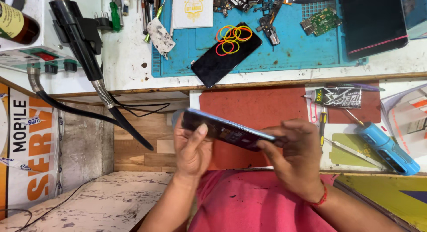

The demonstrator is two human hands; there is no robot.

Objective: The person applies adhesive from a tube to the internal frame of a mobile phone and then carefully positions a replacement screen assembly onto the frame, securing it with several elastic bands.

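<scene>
White counter (129, 58), stained and scuffed, spanning the upper view above a wood-panelled front and a lower marbled ledge. Blue work mat (284, 50) on the counter, its far edge cut off by the frame. Red mat (258, 103) on a lower shelf, partly covered by the hands. Dark flat panel (372, 21) at the mat's right end, top cut off. Black hot-air handpiece (78, 36) with ribbed hose, hanging down over the counter edge; its base unit only partly in view at left. Black phone (227, 54) lying face down on the blue mat, coloured rubber bands (232, 38) resting on it. Held phone (227, 130), tilted edge-on above the red mat, interior side hard to make out. Left hand (192, 147) gripping its left end, thumb across the face. Right hand (299, 154) pinching its right end between thumb and fingers. Blue powered screwdriver (386, 147) at right, glue tube (338, 97) just above it. Circuit board (321, 19) and small loose parts at the mat's far edge, too small to identify.
</scene>
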